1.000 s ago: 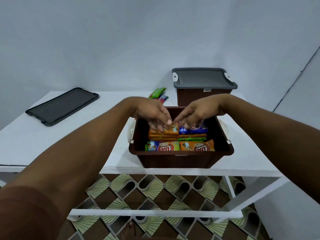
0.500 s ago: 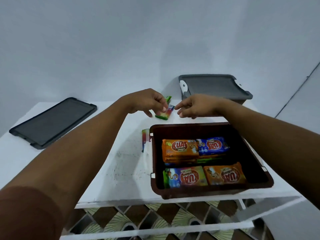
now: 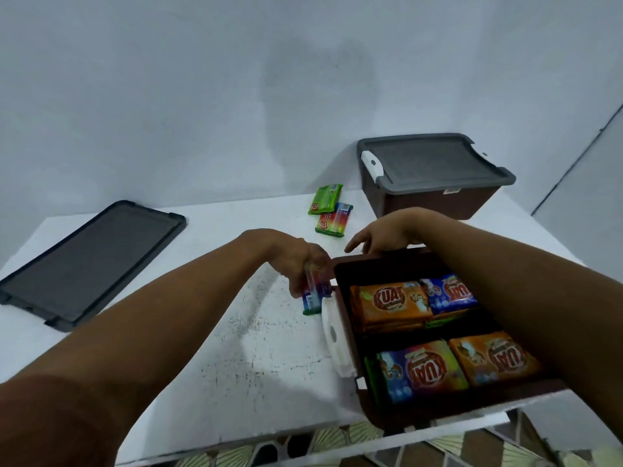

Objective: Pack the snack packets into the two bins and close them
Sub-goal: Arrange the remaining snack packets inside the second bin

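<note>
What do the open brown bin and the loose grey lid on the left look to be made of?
Open brown bin: apparently moulded plastic, smooth and slightly glossy, with a white clip handle. Loose grey lid: likely matt plastic, judging by its raised moulded rim and notched corners.

brown open bin [image 3: 347, 264] with a white side latch [image 3: 333, 342], holding orange [image 3: 387, 303] and blue [image 3: 448, 293] packets with red logos. far right, brown bin [image 3: 435, 203] under a grey lid [image 3: 431, 160]; far left, dark grey lid [image 3: 91, 261]. white speckled table [image 3: 236, 348]; green packet [image 3: 325, 198], rainbow-striped packet [image 3: 333, 220].
</note>
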